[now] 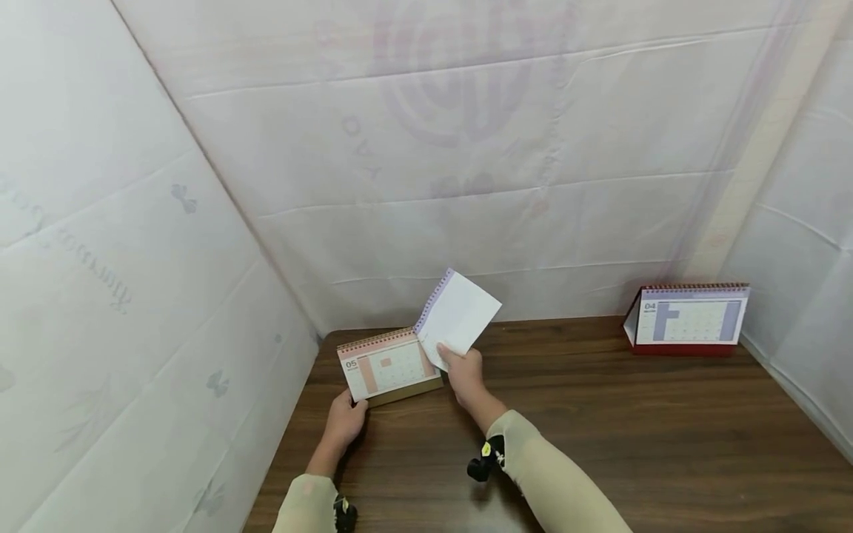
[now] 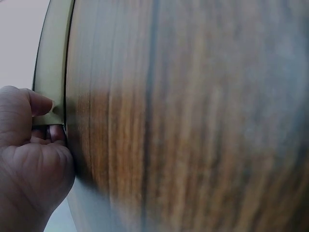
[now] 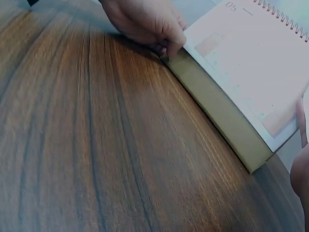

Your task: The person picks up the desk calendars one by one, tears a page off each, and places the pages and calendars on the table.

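Near the far left corner of a brown wood-grain table (image 1: 600,422), a desk calendar (image 1: 397,368) stands tilted back on a gold base (image 1: 408,392), its pink page marked 05 and a spiral coil (image 1: 375,340) running along the top. From where I stand, the person's left hand (image 1: 345,419) pinches the base's left end, thumb on the gold front and fingers behind. The right hand (image 1: 465,374) pinches a white sheet (image 1: 464,309) between thumb and fingers by its lower part; the sheet slants up over the calendar's right end, its purple punched edge meeting the end of the coil. I cannot tell whether any hole is hooked on the wire. If one is, a hard sideways pull could rip the purple strip or bend the coil's last loops. The sheet also overlaps the pink page, so it could catch that corner and crease it. Should the left hand's corner hold slip, the light-looking stand would probably skid or tip towards the pull, since only one end is held. Well apart, by the right-hand wall, a second calendar (image 1: 693,322), purple and marked 04, stands on a red base (image 1: 686,350).
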Demonstrator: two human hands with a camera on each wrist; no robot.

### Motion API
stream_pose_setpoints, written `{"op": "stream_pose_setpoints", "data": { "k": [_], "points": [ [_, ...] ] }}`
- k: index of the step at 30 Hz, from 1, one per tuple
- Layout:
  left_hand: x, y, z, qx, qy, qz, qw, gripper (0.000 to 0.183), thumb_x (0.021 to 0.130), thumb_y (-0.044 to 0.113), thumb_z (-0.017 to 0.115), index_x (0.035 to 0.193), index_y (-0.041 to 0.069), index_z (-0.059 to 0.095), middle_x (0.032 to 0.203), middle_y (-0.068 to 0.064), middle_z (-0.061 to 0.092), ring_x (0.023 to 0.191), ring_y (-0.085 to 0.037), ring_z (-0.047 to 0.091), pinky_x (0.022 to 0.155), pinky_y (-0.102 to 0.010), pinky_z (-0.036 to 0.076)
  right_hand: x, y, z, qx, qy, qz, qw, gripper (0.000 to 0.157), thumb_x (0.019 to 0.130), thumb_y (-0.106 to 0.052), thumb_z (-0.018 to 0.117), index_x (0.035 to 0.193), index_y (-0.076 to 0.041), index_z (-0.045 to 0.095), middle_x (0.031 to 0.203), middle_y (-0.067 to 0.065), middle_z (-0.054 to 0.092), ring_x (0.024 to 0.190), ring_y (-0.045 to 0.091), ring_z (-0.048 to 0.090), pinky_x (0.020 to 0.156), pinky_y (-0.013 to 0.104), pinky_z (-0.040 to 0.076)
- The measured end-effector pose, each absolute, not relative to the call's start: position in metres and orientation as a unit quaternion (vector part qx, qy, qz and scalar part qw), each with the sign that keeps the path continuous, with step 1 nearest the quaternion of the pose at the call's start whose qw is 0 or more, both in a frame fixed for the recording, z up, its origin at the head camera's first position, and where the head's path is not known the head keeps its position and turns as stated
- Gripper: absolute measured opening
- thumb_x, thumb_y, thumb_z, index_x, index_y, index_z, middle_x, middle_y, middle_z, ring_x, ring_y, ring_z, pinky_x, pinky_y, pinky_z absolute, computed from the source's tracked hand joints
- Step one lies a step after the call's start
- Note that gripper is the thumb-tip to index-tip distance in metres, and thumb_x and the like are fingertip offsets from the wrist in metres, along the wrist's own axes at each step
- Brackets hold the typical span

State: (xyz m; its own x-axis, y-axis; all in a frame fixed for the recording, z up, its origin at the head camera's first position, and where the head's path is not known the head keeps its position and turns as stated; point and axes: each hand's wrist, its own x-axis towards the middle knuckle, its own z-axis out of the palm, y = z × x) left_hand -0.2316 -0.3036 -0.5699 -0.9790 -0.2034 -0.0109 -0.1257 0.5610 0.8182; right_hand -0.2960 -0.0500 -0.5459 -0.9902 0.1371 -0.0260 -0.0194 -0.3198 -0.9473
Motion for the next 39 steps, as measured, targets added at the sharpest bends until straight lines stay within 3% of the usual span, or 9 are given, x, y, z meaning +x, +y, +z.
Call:
{"op": "stream_pose_setpoints", "data": {
  "k": [9, 16, 22, 25, 28, 31, 33, 35, 39],
  "points": [
    [-0.232, -0.302, -0.568, 0.100, -0.885, -0.454, 0.040, 0.052, 0.101, 0.007, 0.048, 0.151, -0.004, 0.054, 0.155, -0.027, 0.057, 0.148, -0.039, 0.050, 0.121, -0.057, 0.044, -0.295, -0.055, -0.547, -0.074, -0.507, 0.859, 0.023, 0.042, 0.098, -0.007, 0.075, 0.133, 0.012, 0.062, 0.133, 0.025, 0.072, 0.106, 0.013, 0.073, 0.094, 0.025, 0.062],
    [-0.231, -0.303, -0.570, 0.100, -0.886, -0.452, 0.042, 0.051, 0.101, 0.007, 0.048, 0.151, -0.004, 0.054, 0.156, -0.027, 0.057, 0.147, -0.037, 0.050, 0.121, -0.056, 0.043, -0.294, -0.057, -0.542, -0.070, -0.421, 0.905, 0.001, 0.045, 0.102, 0.001, 0.065, 0.142, 0.015, 0.052, 0.134, 0.026, 0.066, 0.105, 0.021, 0.074, 0.080, 0.038, 0.067],
    [-0.231, -0.304, -0.570, 0.100, -0.885, -0.453, 0.047, 0.051, 0.101, 0.007, 0.049, 0.150, -0.004, 0.055, 0.156, -0.026, 0.057, 0.148, -0.038, 0.050, 0.122, -0.056, 0.041, -0.296, -0.053, -0.538, -0.059, -0.410, 0.910, -0.007, 0.044, 0.102, 0.004, 0.063, 0.142, 0.015, 0.051, 0.117, 0.016, 0.069, 0.093, 0.019, 0.075, 0.073, 0.035, 0.067],
    [-0.231, -0.303, -0.570, 0.100, -0.884, -0.454, 0.047, 0.052, 0.100, 0.007, 0.048, 0.150, -0.004, 0.055, 0.156, -0.026, 0.057, 0.147, -0.038, 0.051, 0.122, -0.057, 0.042, -0.297, -0.049, -0.538, -0.061, -0.441, 0.895, 0.009, 0.040, 0.100, 0.004, 0.066, 0.137, 0.016, 0.055, 0.114, 0.016, 0.071, 0.090, 0.016, 0.075, 0.074, 0.033, 0.067],
    [-0.231, -0.303, -0.570, 0.104, -0.884, -0.453, 0.044, 0.051, 0.101, 0.007, 0.048, 0.150, -0.004, 0.056, 0.155, -0.026, 0.058, 0.146, -0.038, 0.051, 0.122, -0.057, 0.042, -0.298, -0.044, -0.537, -0.061, -0.519, 0.851, 0.045, 0.037, 0.098, -0.003, 0.072, 0.130, 0.015, 0.063, 0.118, 0.022, 0.075, 0.096, 0.014, 0.074, 0.084, 0.031, 0.065],
    [-0.230, -0.303, -0.570, 0.105, -0.885, -0.451, 0.043, 0.050, 0.101, 0.007, 0.048, 0.149, -0.004, 0.056, 0.155, -0.026, 0.058, 0.146, -0.037, 0.052, 0.120, -0.056, 0.044, -0.297, -0.039, -0.535, -0.047, -0.610, 0.785, 0.095, 0.035, 0.098, -0.011, 0.075, 0.124, 0.011, 0.071, 0.123, 0.024, 0.077, 0.107, 0.019, 0.074, 0.097, 0.032, 0.061],
    [-0.231, -0.304, -0.570, 0.105, -0.886, -0.449, 0.043, 0.049, 0.101, 0.006, 0.048, 0.148, -0.003, 0.057, 0.154, -0.026, 0.059, 0.144, -0.037, 0.053, 0.119, -0.055, 0.044, -0.297, -0.036, -0.534, -0.024, -0.648, 0.750, 0.127, 0.034, 0.099, -0.014, 0.075, 0.123, 0.009, 0.073, 0.123, 0.025, 0.077, 0.114, 0.026, 0.074, 0.101, 0.041, 0.061],
    [-0.230, -0.304, -0.570, 0.104, -0.886, -0.449, 0.042, 0.049, 0.101, 0.007, 0.048, 0.148, -0.003, 0.057, 0.153, -0.026, 0.059, 0.143, -0.036, 0.053, 0.118, -0.055, 0.045, -0.297, -0.034, -0.532, -0.003, -0.673, 0.724, 0.150, 0.034, 0.100, -0.017, 0.073, 0.122, 0.009, 0.073, 0.122, 0.026, 0.078, 0.116, 0.033, 0.074, 0.102, 0.048, 0.060],
    [-0.231, -0.304, -0.569, 0.105, -0.886, -0.450, 0.042, 0.051, 0.101, 0.006, 0.048, 0.149, -0.004, 0.056, 0.154, -0.026, 0.058, 0.143, -0.036, 0.053, 0.119, -0.056, 0.045, -0.297, -0.032, -0.528, 0.002, -0.689, 0.709, 0.150, 0.033, 0.101, -0.018, 0.071, 0.120, 0.010, 0.074, 0.117, 0.027, 0.078, 0.108, 0.033, 0.076, 0.094, 0.047, 0.062]
  ]
}}
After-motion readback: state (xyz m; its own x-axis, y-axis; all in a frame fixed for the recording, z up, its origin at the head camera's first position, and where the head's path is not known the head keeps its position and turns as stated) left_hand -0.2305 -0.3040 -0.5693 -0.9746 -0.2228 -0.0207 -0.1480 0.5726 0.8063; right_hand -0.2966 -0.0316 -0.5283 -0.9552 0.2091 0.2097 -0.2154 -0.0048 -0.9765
